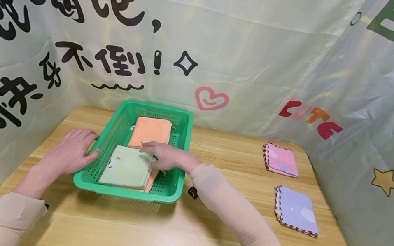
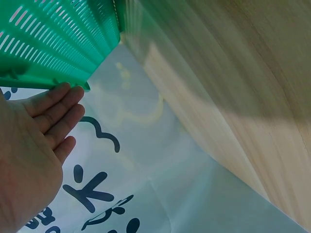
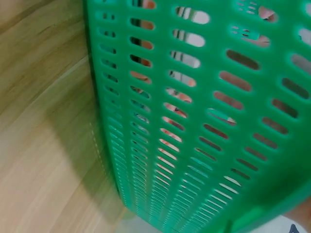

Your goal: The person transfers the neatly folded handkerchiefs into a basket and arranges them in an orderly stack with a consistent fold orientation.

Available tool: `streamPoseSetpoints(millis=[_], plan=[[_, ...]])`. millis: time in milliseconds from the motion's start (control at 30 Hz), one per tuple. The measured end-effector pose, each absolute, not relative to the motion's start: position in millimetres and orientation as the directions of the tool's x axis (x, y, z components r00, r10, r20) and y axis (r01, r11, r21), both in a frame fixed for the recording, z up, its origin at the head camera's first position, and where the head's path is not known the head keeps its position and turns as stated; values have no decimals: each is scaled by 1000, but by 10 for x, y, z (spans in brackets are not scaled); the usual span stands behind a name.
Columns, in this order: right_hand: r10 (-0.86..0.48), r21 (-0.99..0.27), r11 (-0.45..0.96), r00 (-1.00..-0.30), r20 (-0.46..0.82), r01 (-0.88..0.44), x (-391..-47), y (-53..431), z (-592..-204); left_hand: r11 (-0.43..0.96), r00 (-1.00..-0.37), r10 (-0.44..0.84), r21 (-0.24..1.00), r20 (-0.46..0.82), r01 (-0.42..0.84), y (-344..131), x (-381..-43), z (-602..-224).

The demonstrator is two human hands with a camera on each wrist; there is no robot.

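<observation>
In the head view my left hand [image 1: 75,150] lies against the left rim of a green plastic basket [image 1: 124,192], its thumb reaching over the edge. The left wrist view shows straight fingers [image 2: 60,114] touching the basket from outside. My right hand [image 1: 166,156] reaches over the right side, fingers extended and thumb apart, touching the upper right corner of a folded pale green cloth [image 1: 127,168]. Farther back in the basket is a folded orange cloth [image 1: 152,131]; more orange fabric shows beneath the green one. In the right wrist view the perforated basket wall [image 3: 194,121] mostly hides the right hand.
On the right of the wooden table [image 1: 197,231] lie a folded pink cloth [image 1: 282,160] and a folded lavender cloth [image 1: 296,211], both with checkered edging. A pale printed curtain [image 1: 258,56] stands behind and at both sides.
</observation>
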State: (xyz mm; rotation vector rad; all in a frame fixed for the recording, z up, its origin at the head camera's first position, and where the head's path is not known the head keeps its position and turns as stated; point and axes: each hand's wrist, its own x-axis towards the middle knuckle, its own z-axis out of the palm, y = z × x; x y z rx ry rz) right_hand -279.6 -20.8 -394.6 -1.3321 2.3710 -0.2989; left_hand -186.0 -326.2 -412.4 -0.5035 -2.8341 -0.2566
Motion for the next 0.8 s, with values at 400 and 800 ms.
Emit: streamPoseSetpoints(millis=[400,800], plan=[[-832,-498,422,-542,119,-757,-2668,83,-3836,921,-898,318,127,304,369,-3288,-1836,-4161],[-656,-592,407,-674,340,-695,-2638,686,-3813,921,-900,322,123,294,370,-3272,-1864,-4161]])
